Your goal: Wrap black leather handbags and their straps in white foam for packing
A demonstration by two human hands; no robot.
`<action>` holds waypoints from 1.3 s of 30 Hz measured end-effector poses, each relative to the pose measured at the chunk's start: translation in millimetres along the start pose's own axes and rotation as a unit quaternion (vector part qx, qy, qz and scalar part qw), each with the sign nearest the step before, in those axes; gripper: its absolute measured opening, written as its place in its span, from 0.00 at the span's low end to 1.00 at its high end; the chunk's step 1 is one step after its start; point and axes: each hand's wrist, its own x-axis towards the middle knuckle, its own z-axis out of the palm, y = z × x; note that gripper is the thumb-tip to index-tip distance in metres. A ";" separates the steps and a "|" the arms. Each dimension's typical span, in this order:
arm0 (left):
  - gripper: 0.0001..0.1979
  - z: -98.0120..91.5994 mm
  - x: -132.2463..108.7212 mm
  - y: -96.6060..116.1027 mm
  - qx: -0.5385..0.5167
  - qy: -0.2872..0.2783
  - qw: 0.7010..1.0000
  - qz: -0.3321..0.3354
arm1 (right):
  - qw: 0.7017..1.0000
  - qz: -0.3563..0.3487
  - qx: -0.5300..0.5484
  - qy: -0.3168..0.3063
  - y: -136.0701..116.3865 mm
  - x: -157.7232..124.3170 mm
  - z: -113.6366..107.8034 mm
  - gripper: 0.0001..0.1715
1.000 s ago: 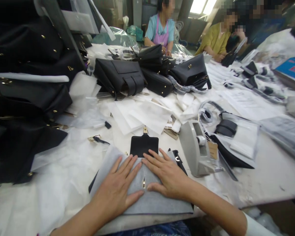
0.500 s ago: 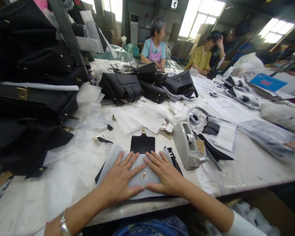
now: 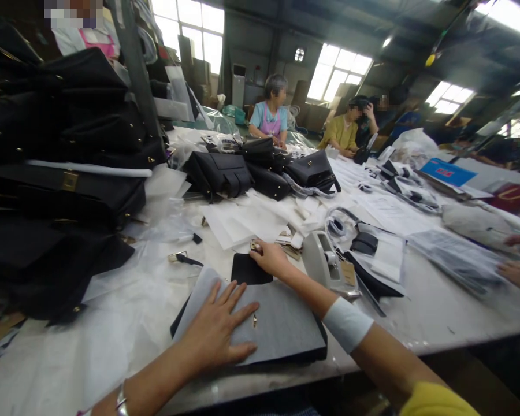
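My left hand (image 3: pixel 219 332) lies flat with fingers spread on a grey fabric sheet (image 3: pixel 281 326) that covers a black bag at the table's near edge. A small gold clasp (image 3: pixel 255 319) pokes through the sheet just right of my fingers. My right hand (image 3: pixel 271 258) has reached forward to the black leather flap (image 3: pixel 248 270) beyond the sheet; its fingers are curled at the flap's top edge, by the gold buckle (image 3: pixel 255 247). I cannot see exactly what they pinch.
A grey tape dispenser (image 3: pixel 325 263) stands right of my right arm. Stacked black bags (image 3: pixel 56 179) fill the left side; more black bags (image 3: pixel 225 170) lie mid-table among white paper sheets (image 3: pixel 238 222). Other people sit at the far end, and someone's hands (image 3: pixel 517 260) show at right.
My right hand has lifted off the grey sheet and moved forward to the top of the black flap. My left hand stays flat on the sheet. The view has tilted upward.
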 end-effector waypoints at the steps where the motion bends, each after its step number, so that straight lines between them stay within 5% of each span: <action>1: 0.37 0.0 -0.3 -0.3 0.000 0.002 1.000 0.000 | 1.000 0.007 0.014 0.001 0.9 5.7 1.8 0.19; 5: 0.37 1.9 -1.2 -2.1 0.005 0.015 1.000 0.008 | 0.996 -0.010 0.086 0.013 2.7 -4.1 -6.4 0.27; 11: 0.36 8.9 -2.4 -2.7 0.008 0.076 0.997 0.023 | 0.983 -0.130 0.125 0.036 -2.5 -78.5 -22.6 0.07; 17: 0.37 10.1 -3.2 0.3 -0.005 0.105 0.994 0.033 | 0.953 -0.288 0.091 0.007 17.2 -125.9 -6.1 0.16; 23: 0.35 10.4 -3.9 1.3 -0.013 0.119 0.992 0.036 | 0.943 -0.328 0.051 -0.019 28.1 -131.0 0.0 0.22; 27: 0.32 12.3 -6.4 1.7 0.001 0.141 0.989 0.049 | 0.938 -0.341 0.053 -0.018 31.8 -133.2 5.8 0.17; 32: 0.28 21.2 -18.1 3.6 0.054 0.266 0.960 0.069 | 0.940 -0.339 0.046 -0.020 32.8 -132.4 11.6 0.14; 35: 0.20 24.6 -23.9 4.8 0.080 0.334 0.929 0.138 | 0.941 -0.337 0.018 -0.028 29.4 -130.3 10.1 0.13; 39: 0.15 22.9 -22.7 7.1 0.057 0.288 0.923 0.248 | 0.946 -0.323 -0.002 -0.041 27.9 -129.2 9.0 0.12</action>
